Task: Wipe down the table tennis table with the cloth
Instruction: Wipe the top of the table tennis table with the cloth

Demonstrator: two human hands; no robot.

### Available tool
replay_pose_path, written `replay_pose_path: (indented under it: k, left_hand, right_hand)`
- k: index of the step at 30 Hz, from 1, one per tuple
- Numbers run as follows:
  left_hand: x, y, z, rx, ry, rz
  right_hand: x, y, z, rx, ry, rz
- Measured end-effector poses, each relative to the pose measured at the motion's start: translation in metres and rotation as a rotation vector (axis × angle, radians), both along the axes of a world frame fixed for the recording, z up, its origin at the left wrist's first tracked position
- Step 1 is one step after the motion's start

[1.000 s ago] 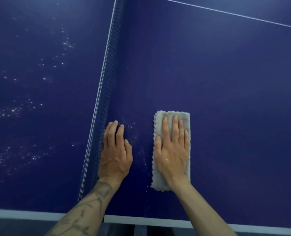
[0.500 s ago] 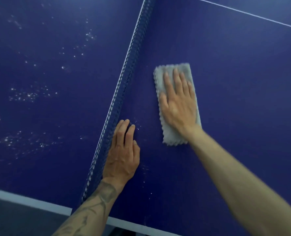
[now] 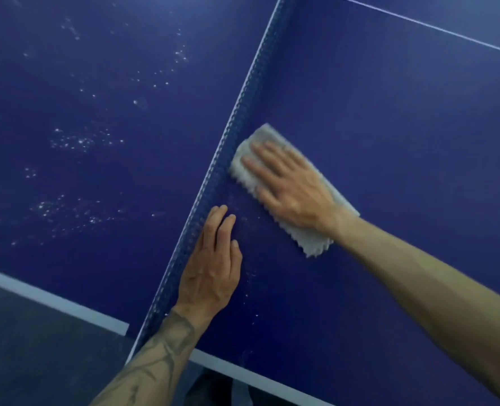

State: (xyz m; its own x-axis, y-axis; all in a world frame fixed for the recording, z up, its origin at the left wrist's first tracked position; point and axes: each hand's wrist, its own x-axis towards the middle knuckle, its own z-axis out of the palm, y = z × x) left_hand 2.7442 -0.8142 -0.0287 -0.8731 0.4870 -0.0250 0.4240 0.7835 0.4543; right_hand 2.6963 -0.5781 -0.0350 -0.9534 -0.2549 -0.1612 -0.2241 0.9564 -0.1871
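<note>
we see the right hand point(image 3: 295, 189) laid flat on the pale grey cloth point(image 3: 316, 241), its fingers point(image 3: 269, 165) straight and slightly spread, pressing the cloth onto the dark blue desk point(image 3: 389, 142). the cloth is a folded rectangle with a scalloped edge. it lies tilted on the half of the desk right of the net point(image 3: 242, 112), its far end just beside the net's foot; hand and cloth are blurred. the left hand point(image 3: 213, 265) rests palm down on the same half, nearer to us, its fingers straight and close together, holding nothing, its outer edge along the base of the net. the two hands are apart, with a strip of bare desk between them. clusters of white specks point(image 3: 76, 140) lie on the half left of the net. a white border line point(image 3: 38, 294) runs along the near edge of the desk, and a thin white line point(image 3: 433, 27) crosses the far right corner. the left forearm point(image 3: 155, 361) bears dark tattoo lines. grey floor point(image 3: 23, 347) shows below the near edge.
</note>
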Motion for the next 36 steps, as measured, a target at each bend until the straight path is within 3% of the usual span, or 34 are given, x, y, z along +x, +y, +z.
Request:
replay_pose_path:
  k: [4, 8, 11, 16, 20, 28, 33, 36]
  left_hand:
    - [0.013, -0.011, 0.006, 0.028, -0.025, 0.071]
    - [0.019, -0.022, 0.004, -0.011, -0.026, 0.087]
    - [0.022, -0.028, 0.004, -0.026, -0.033, 0.078]
    - [0.036, -0.038, -0.001, 0.016, -0.047, 0.090]
    - [0.047, -0.049, -0.011, 0.043, -0.055, 0.133]
    - [0.068, -0.083, -0.008, 0.116, -0.081, 0.164]
    - [0.076, -0.090, 0.005, 0.204, -0.139, 0.145]
    - [0.079, -0.092, 0.013, 0.252, -0.189, 0.172]
  right_hand:
    - [-0.031, -0.016, 0.004, 0.040, 0.046, -0.253]
    - [0.019, -0.073, -0.006, 0.009, 0.074, -0.039]
    - [0.055, -0.068, -0.005, -0.077, 0.048, 0.064]
    - [0.070, -0.039, 0.002, 0.005, 0.052, -0.371]
    - [0.115, -0.091, -0.003, 0.035, 0.090, -0.564]
    - [0.063, -0.129, -0.005, -0.007, 0.092, -0.535]
    - [0.115, -0.181, -0.010, -0.027, 0.102, -0.192]
    - [0.134, -0.150, -0.007, -0.014, 0.085, -0.174]
